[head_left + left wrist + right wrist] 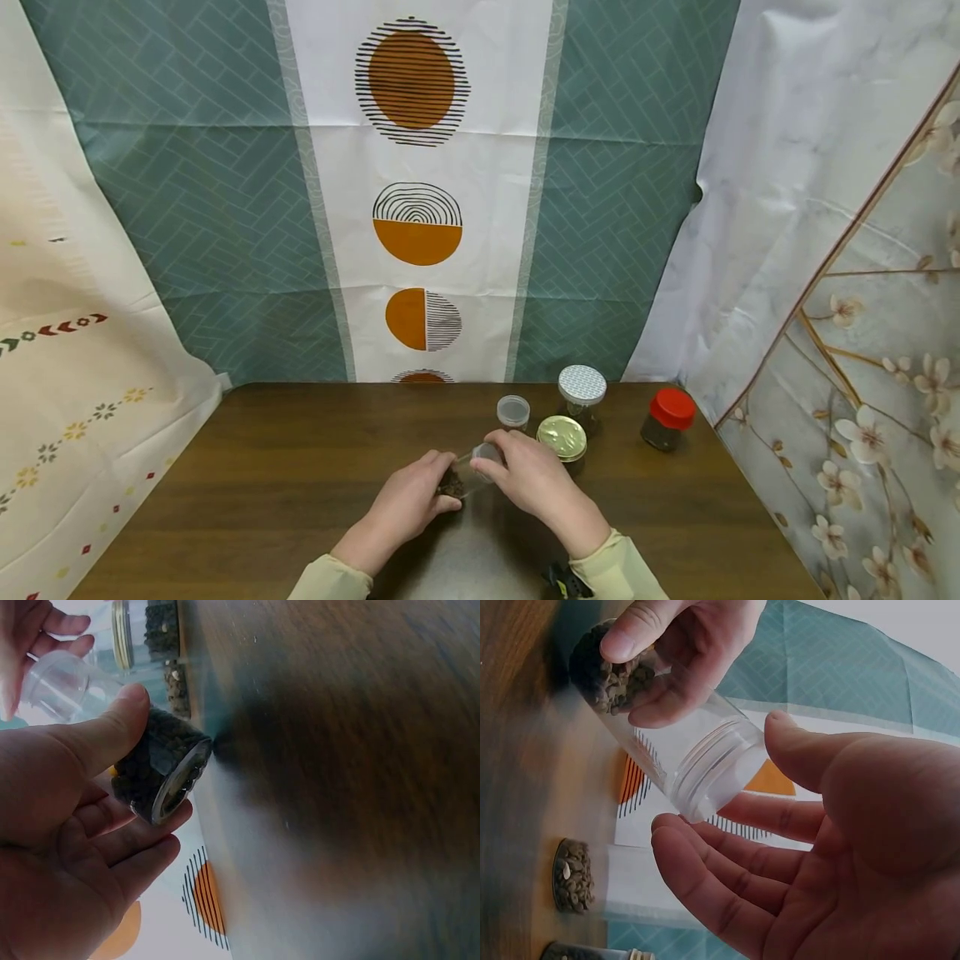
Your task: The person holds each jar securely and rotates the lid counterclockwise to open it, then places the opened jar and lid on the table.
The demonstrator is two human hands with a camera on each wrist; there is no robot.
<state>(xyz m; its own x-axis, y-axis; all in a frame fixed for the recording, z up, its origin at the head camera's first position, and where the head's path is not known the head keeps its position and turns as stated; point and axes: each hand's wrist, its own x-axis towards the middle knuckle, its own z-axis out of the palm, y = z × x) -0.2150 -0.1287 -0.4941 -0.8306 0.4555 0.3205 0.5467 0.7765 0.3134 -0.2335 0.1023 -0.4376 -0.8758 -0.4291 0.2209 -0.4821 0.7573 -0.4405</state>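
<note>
Left hand (408, 496) grips the clear cylindrical plastic jar (656, 748); right hand (528, 471) pinches its round translucent plastic lid (724, 769). Best twist squarely, inside the desk's (300, 467) edges.

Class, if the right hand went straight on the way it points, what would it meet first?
The clear end of the tilted jar; the right hand may already touch it, though depth there is hard to judge.

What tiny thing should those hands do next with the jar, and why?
Maybe the right hand should give the cloudy lid a gentle twist. Its thumb and fingertips are around the lid, while the left hand grips the tilted jar near the brown pieces. I can't tell which way to twist.
</note>
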